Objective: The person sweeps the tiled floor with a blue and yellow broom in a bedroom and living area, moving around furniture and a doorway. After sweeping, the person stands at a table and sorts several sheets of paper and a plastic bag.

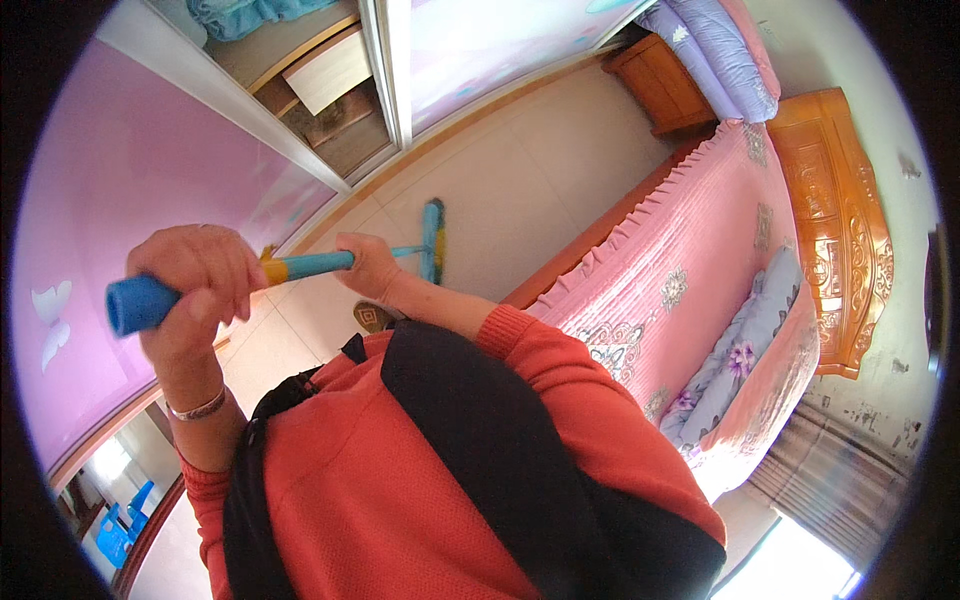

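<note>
My left hand [193, 270], with a bracelet on its wrist, is wrapped around the upper end of a blue broom handle [319, 263]. The blue end cap [139, 306] sticks out past that fist, and a yellow collar [275, 271] shows just beyond its fingers. Further down the same handle, my right hand [369, 264] grips it. The handle slants away to the broom head [430, 240], a blue bar with yellow and dark edging, down at the tiled floor [495, 180]. Slight blur hides the detail of its bristles.
Sliding doors [150, 150] with a purple-pink finish line the left, with a gap onto wardrobe shelves [322, 75]. A bed with a pink quilted cover [660, 247] stands on the right, beside a wooden nightstand [664, 82]. One shoe [369, 317] shows below my right hand.
</note>
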Demonstrator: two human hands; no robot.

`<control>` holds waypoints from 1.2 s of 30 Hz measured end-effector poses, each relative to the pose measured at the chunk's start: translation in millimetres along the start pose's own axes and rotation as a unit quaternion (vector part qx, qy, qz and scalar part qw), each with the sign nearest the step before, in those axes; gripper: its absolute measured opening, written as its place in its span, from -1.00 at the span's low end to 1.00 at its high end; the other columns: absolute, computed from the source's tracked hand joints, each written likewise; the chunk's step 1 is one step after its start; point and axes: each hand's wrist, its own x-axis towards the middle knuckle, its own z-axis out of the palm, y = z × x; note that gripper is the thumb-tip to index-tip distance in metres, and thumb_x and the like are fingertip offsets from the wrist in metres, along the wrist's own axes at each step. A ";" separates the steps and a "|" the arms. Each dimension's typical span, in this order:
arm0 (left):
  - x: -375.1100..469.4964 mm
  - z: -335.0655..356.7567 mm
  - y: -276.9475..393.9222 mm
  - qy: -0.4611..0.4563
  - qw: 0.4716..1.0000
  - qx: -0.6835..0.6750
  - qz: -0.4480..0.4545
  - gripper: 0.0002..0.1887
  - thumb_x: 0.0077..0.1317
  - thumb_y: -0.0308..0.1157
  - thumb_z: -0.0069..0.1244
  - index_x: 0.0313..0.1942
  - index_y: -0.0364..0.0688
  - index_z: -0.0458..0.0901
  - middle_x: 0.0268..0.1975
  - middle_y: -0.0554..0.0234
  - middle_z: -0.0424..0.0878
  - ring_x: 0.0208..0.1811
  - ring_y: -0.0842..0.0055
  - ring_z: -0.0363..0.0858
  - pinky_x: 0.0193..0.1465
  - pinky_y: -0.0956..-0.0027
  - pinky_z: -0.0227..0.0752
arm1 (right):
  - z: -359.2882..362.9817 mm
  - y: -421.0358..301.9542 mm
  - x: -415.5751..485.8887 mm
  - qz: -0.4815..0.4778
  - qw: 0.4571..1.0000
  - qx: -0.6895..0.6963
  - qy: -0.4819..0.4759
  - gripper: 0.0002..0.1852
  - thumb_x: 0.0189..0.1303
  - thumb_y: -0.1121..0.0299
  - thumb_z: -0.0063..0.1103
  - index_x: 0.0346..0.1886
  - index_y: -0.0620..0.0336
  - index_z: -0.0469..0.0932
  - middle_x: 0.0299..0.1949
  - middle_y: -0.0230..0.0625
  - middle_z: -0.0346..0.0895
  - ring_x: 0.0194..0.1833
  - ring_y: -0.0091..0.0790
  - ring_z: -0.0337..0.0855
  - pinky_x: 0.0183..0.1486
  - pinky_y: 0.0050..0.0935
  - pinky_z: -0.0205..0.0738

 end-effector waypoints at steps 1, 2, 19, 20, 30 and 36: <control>6.6 2.2 4.1 -0.025 1.000 0.012 0.015 -0.77 0.16 -0.39 0.11 -0.60 -0.06 0.42 -0.68 0.36 0.50 -0.65 0.58 0.52 -0.37 0.41 0.53 | -5.6 -5.8 5.4 -0.030 0.999 0.024 0.015 -0.92 -0.07 0.38 0.24 -0.48 0.08 0.54 -0.45 -0.13 0.56 -0.34 0.03 0.61 -0.33 -0.12 0.48; 12.0 4.8 7.1 -0.053 0.998 0.018 0.037 -0.78 0.14 -0.39 0.12 -0.60 -0.07 0.43 -0.68 0.36 0.50 -0.65 0.58 0.52 -0.39 0.42 0.53 | -12.2 -9.4 8.8 -0.042 0.998 0.037 0.014 -0.92 -0.08 0.39 0.25 -0.46 0.07 0.56 -0.44 -0.13 0.57 -0.33 0.03 0.62 -0.31 -0.11 0.48; -19.1 72.7 -147.5 -0.055 0.930 -0.032 -0.362 -0.84 0.19 -0.50 0.18 -0.22 -0.22 0.60 0.03 0.17 0.60 0.13 0.39 0.52 0.24 0.29 0.33 | -175.5 211.2 -83.1 0.223 0.907 -0.346 -0.083 -0.79 -0.06 0.29 0.28 -0.35 0.15 0.62 -0.35 -0.08 0.56 -0.18 0.04 0.58 -0.14 -0.12 0.50; -18.4 66.7 -141.4 -0.049 0.925 -0.043 -0.375 -0.86 0.19 -0.51 0.18 -0.24 -0.22 0.61 0.00 0.19 0.61 0.10 0.38 0.55 0.22 0.28 0.35 | -161.5 211.2 -88.9 0.240 0.903 -0.345 -0.095 -0.80 -0.05 0.27 0.27 -0.37 0.14 0.63 -0.36 -0.08 0.55 -0.18 0.04 0.58 -0.14 -0.12 0.50; 25.6 25.2 -21.3 -0.022 0.996 -0.076 -0.028 -0.75 0.18 -0.36 0.16 -0.58 -0.14 0.45 -0.53 0.16 0.65 -0.32 0.22 0.71 -0.08 0.18 0.54 | -41.5 36.5 -12.3 0.048 0.996 0.015 -0.079 -0.81 -0.08 0.28 0.32 -0.41 0.15 0.57 -0.41 -0.07 0.59 -0.31 0.03 0.61 -0.27 -0.14 0.47; 34.6 37.2 1.2 -0.026 0.999 -0.021 0.042 -0.72 0.10 -0.41 0.19 -0.62 -0.11 0.38 -0.68 0.31 0.53 -0.67 0.45 0.56 -0.44 0.35 0.50 | -71.6 -4.5 11.4 -0.027 0.990 0.057 -0.123 -0.85 -0.09 0.42 0.31 -0.48 0.16 0.50 -0.49 -0.12 0.53 -0.39 -0.07 0.58 -0.33 -0.19 0.40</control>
